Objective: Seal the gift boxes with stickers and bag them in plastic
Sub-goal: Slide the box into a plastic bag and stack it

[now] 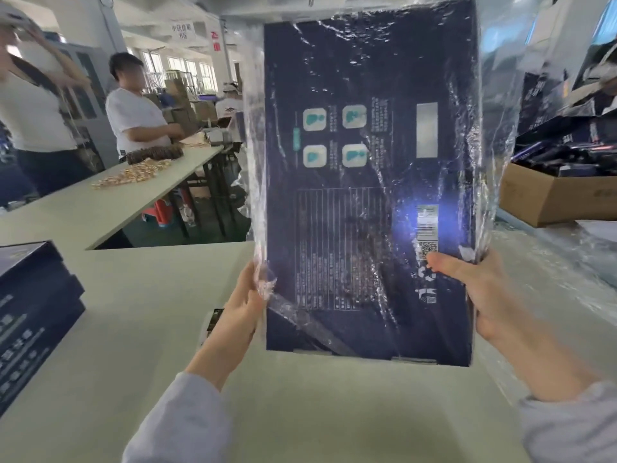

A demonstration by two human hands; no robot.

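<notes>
My left hand (243, 305) and right hand (474, 289) grip the bagged gift box (367, 195) upright, long axis vertical, print facing me. Stacked boxes (30, 312) lie left of my left fingers (248, 285).

Dark navy gift box (364, 182) upright above the table, mostly sheathed in a crinkled clear plastic bag (494, 135).

No wording can be read for certain. The gift box (367, 182) carries sideways white print and a ruled table, all blurred; at its 4 o'clock corner sit a barcode label (427, 219) and a QR code (427, 248). At 11 o'clock, a hanging sign (182, 31) and red characters (216, 41) show Chinese script, illegible. The stacked boxes (33, 312) at 8 o'clock bear smeared white characters.
</notes>
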